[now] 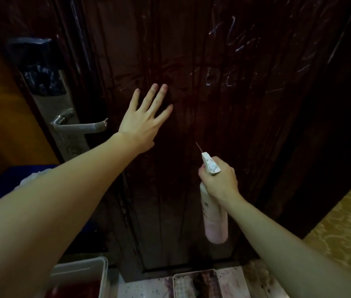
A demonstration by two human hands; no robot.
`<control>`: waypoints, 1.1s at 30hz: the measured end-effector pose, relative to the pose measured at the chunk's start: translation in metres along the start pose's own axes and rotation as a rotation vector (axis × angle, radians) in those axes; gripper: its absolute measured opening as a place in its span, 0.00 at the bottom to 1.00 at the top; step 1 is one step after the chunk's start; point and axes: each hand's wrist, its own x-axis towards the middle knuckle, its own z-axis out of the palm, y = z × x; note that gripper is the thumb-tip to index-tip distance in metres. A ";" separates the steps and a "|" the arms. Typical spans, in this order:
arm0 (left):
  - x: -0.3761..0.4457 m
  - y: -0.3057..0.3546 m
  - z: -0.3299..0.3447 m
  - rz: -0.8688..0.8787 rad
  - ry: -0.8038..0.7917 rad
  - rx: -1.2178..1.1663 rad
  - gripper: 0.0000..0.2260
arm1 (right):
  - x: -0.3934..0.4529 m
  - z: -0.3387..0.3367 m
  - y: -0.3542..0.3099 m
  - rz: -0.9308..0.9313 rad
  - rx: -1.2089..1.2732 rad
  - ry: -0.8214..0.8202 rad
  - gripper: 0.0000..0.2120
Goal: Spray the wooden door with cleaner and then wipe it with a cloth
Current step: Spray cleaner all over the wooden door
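The dark brown wooden door (191, 61) fills the middle of the view, with pale scratch marks at its upper right. My left hand (144, 119) is stretched out with spread straight fingers, fingertips at the door panel right of the handle. My right hand (218, 181) grips the neck of a white and pink spray bottle (214, 214), its white nozzle pointing up at the door. No cloth is in view.
A metal lever handle (79, 125) on a steel lock plate sits at the door's left edge. On the floor below are a white tub (79, 274) and a small tray (198, 284). A blue container (8, 181) stands at left and a patterned yellow wall (346, 229) at right.
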 end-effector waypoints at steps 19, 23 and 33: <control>-0.007 0.041 0.036 -0.267 0.167 -0.027 0.54 | 0.036 -0.007 0.072 -0.098 0.099 0.064 0.09; -0.020 0.049 0.050 -0.327 0.273 -0.124 0.47 | 0.035 -0.005 0.081 -0.084 0.164 0.049 0.03; -0.029 0.065 0.074 -0.600 0.351 -0.314 0.40 | 0.022 0.020 0.085 -0.232 0.112 0.040 0.08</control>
